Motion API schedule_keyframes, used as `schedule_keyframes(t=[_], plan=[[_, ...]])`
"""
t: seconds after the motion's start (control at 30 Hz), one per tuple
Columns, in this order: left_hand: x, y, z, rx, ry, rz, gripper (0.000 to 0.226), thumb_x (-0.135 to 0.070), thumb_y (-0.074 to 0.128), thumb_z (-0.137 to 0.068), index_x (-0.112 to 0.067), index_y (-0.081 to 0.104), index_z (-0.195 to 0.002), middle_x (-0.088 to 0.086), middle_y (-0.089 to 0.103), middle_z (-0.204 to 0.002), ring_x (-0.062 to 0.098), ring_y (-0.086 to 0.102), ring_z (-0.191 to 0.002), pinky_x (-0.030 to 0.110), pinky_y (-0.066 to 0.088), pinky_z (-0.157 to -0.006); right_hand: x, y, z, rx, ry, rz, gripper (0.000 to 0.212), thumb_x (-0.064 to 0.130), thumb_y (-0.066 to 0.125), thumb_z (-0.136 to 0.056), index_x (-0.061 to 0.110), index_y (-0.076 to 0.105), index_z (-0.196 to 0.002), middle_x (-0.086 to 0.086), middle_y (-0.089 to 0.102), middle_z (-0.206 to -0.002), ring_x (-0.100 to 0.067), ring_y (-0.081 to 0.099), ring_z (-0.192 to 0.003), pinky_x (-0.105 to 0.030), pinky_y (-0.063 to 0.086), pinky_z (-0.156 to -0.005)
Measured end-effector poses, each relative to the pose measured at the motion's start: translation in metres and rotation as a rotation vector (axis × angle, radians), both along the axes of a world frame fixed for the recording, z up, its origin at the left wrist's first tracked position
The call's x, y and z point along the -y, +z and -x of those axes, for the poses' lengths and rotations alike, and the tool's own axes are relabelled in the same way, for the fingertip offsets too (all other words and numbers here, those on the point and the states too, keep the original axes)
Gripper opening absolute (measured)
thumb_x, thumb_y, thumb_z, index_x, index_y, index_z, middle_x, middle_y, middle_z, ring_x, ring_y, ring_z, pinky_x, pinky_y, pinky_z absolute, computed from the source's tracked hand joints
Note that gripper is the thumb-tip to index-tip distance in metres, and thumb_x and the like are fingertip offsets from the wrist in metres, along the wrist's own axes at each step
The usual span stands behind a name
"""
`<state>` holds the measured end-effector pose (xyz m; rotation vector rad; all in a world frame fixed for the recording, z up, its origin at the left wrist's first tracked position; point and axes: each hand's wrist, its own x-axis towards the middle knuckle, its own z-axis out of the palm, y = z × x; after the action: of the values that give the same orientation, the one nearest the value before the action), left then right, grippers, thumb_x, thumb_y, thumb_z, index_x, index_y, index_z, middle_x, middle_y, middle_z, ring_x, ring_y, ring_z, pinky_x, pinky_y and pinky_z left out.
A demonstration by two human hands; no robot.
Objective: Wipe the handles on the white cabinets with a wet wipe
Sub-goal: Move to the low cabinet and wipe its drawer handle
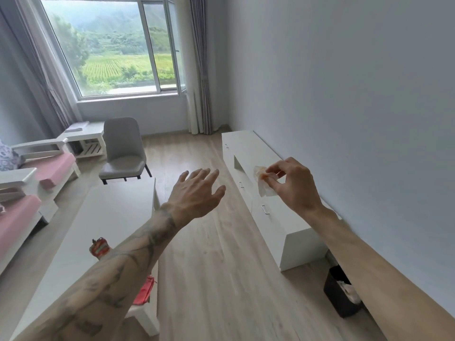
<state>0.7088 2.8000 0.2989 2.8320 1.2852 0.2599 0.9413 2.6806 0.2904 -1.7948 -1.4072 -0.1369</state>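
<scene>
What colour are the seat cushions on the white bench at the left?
Pink cushions on the white wooden bench, clearest in the head view.

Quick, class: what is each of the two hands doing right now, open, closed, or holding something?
Left hand: open, fingers spread, holding nothing.
Right hand: closed, pinching the wet wipe above the white cabinet.

Daylit window, wood floor

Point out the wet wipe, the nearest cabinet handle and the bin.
wet wipe (264, 185), head view, on its hanging lower half.
cabinet handle (265, 209), head view, mid-bar.
bin (337, 295), head view, on its dark front wall.
</scene>
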Motion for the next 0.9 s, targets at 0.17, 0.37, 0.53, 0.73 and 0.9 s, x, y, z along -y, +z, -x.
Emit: schedule_keyframes(t=[0.17, 0.37, 0.53, 0.73, 0.9], plan=[[-0.133, -0.002, -0.036, -0.025, -0.006, 0.010, 0.065, -0.059, 0.030, -0.109, -0.027, 0.023, -0.166, -0.003, 0.026, -0.171, 0.014, 0.017, -0.159, 0.043, 0.009, -0.131, -0.129, -0.009, -0.040, -0.027, -0.011, 0.027, 0.016, 0.030, 0.084, -0.091, 0.018, 0.078, -0.099, 0.001, 0.069, -0.098, -0.015, 0.070, -0.086, -0.042, 0.061, -0.084], [-0.280, -0.006, -0.087, -0.031, -0.073, 0.018, 0.065, -0.058, 0.030, -0.109, -0.027, 0.023, -0.166, -0.003, 0.027, -0.171, 0.015, 0.018, -0.159, 0.042, 0.009, -0.131, -0.261, -0.012, -0.087, -0.038, -0.065, 0.052, 0.016, 0.029, 0.085, -0.090, 0.020, 0.079, -0.101, 0.003, 0.068, -0.097, -0.015, 0.071, -0.087, -0.043, 0.061, -0.083], [-0.411, -0.034, -0.150, -0.031, -0.191, 0.025, 0.065, -0.059, 0.030, -0.109, -0.028, 0.024, -0.165, -0.003, 0.028, -0.170, 0.015, 0.019, -0.159, 0.043, 0.010, -0.131, -0.359, -0.039, -0.131, -0.045, -0.177, 0.076, 0.014, 0.030, 0.085, -0.090, 0.020, 0.077, -0.097, 0.003, 0.071, -0.096, -0.016, 0.069, -0.087, -0.041, 0.059, -0.083], [-0.538, -0.061, -0.238, -0.072, -0.367, 0.064, 0.065, -0.059, 0.031, -0.109, -0.027, 0.024, -0.165, -0.002, 0.027, -0.171, 0.016, 0.020, -0.159, 0.043, 0.012, -0.130, -0.444, -0.067, -0.188, -0.091, -0.376, 0.128, 0.010, 0.028, 0.084, -0.090, 0.022, 0.076, -0.095, 0.005, 0.070, -0.094, -0.017, 0.069, -0.084, -0.042, 0.060, -0.081], [-0.612, -0.093, -0.325, -0.121, -0.523, 0.084, 0.064, -0.058, 0.032, -0.109, -0.027, 0.026, -0.165, -0.002, 0.029, -0.170, 0.017, 0.022, -0.157, 0.040, 0.012, -0.128, -0.493, -0.102, -0.239, -0.181, -0.537, 0.171, 0.007, 0.027, 0.080, -0.092, 0.028, 0.073, -0.092, 0.014, 0.066, -0.091, -0.014, 0.067, -0.085, -0.045, 0.060, -0.079]])
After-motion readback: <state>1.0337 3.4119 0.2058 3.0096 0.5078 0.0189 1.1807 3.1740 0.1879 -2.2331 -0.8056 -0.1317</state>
